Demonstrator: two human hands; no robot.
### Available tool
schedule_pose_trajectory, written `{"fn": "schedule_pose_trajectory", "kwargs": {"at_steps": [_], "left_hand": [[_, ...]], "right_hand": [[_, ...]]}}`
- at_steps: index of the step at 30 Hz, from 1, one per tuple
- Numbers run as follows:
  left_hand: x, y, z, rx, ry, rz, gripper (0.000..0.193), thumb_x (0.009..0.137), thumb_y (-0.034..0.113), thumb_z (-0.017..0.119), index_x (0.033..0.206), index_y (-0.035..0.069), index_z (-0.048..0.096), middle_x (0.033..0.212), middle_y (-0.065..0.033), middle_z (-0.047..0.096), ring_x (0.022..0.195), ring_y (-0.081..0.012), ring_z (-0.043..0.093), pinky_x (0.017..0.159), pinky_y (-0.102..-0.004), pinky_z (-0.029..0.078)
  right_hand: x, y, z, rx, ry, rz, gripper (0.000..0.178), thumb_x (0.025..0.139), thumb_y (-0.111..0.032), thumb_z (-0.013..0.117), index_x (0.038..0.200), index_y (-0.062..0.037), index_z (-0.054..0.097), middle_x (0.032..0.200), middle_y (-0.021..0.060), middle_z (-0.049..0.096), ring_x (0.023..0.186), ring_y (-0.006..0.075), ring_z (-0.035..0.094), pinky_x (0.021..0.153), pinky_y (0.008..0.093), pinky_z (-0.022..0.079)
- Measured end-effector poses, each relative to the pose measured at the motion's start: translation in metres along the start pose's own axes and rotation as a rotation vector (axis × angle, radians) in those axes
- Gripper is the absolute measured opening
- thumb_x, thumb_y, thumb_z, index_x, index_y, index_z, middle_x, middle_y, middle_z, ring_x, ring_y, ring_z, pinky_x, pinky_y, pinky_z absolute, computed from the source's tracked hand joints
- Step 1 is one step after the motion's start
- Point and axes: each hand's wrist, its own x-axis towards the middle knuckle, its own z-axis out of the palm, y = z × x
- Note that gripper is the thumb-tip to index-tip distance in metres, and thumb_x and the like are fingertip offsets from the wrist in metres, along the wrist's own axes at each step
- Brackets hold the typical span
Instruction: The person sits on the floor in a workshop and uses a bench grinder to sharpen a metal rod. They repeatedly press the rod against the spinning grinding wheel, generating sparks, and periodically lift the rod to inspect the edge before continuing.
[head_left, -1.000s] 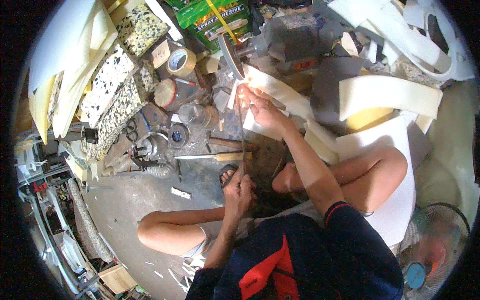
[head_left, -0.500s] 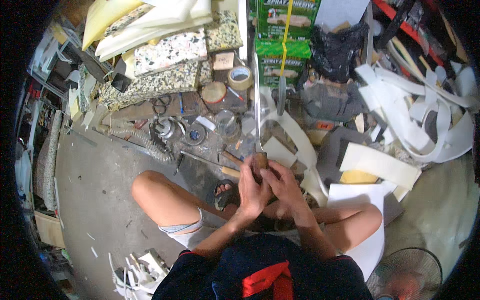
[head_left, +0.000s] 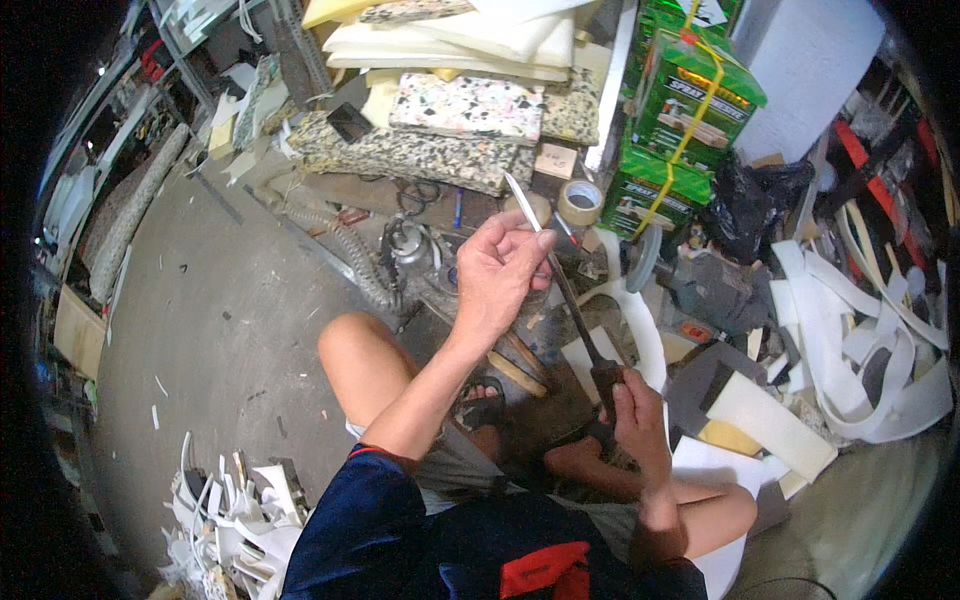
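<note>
A long, thin-bladed knife (head_left: 574, 305) runs slantwise in front of me, its pointed tip up and to the left. My right hand (head_left: 641, 422) grips the dark handle at the near end. Farther out, my left hand (head_left: 497, 275) pinches the blade between thumb and fingers, a short way below the tip. Beneath the blade, a wooden-handled tool (head_left: 517, 372) lies by my sandalled foot (head_left: 481, 402). A roll of tape (head_left: 579, 203) sits just beyond my left hand.
Stacked speckled foam blocks (head_left: 400, 155) lie ahead, with green boxes (head_left: 690, 115) tied in yellow strap to their right. White foam strips (head_left: 865, 340) heap up at right. A ribbed hose (head_left: 352, 245) curls on the left. Foam scraps (head_left: 245, 515) pile at lower left.
Both hands were together at the handle with the blade pointing straight away. Now my left hand has moved out along the blade, my right has drawn back right, and the head view has shifted left.
</note>
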Motion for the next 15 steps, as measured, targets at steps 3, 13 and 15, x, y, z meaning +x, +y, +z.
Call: {"fn": "schedule_pose_trajectory", "kwargs": {"at_steps": [3, 13, 15], "left_hand": [[-0.001, -0.001, -0.008, 0.043, 0.059, 0.034, 0.025, 0.092, 0.011, 0.07, 0.11, -0.004, 0.061, 0.078, -0.0047, 0.068, 0.055, -0.0091, 0.06, 0.048, -0.0221, 0.05], [-0.003, -0.009, -0.012, 0.027, 0.152, 0.046, 0.014, 0.091, 0.009, 0.072, 0.089, 0.0, 0.061, 0.066, -0.002, 0.063, 0.047, -0.0078, 0.055, 0.043, -0.0214, 0.045], [-0.002, -0.013, -0.013, 0.01, 0.15, 0.042, 0.014, 0.091, 0.009, 0.072, 0.09, 0.0, 0.061, 0.067, -0.0021, 0.063, 0.047, -0.0079, 0.055, 0.043, -0.0214, 0.046]], "right_hand": [[0.001, -0.005, -0.002, -0.048, -0.021, 0.022, 0.024, 0.1, -0.01, 0.049, 0.117, 0.0035, 0.058, 0.08, 0.0146, 0.062, 0.058, 0.0192, 0.063, 0.054, 0.0324, 0.049], [0.005, -0.01, -0.004, -0.091, -0.01, -0.039, 0.022, 0.1, -0.011, 0.05, 0.111, 0.0051, 0.059, 0.07, 0.0128, 0.061, 0.056, 0.0175, 0.066, 0.051, 0.0314, 0.049], [0.005, -0.008, -0.003, -0.081, -0.001, -0.048, 0.021, 0.1, -0.012, 0.05, 0.11, 0.0049, 0.059, 0.071, 0.0129, 0.061, 0.056, 0.0174, 0.065, 0.05, 0.031, 0.048]]}}
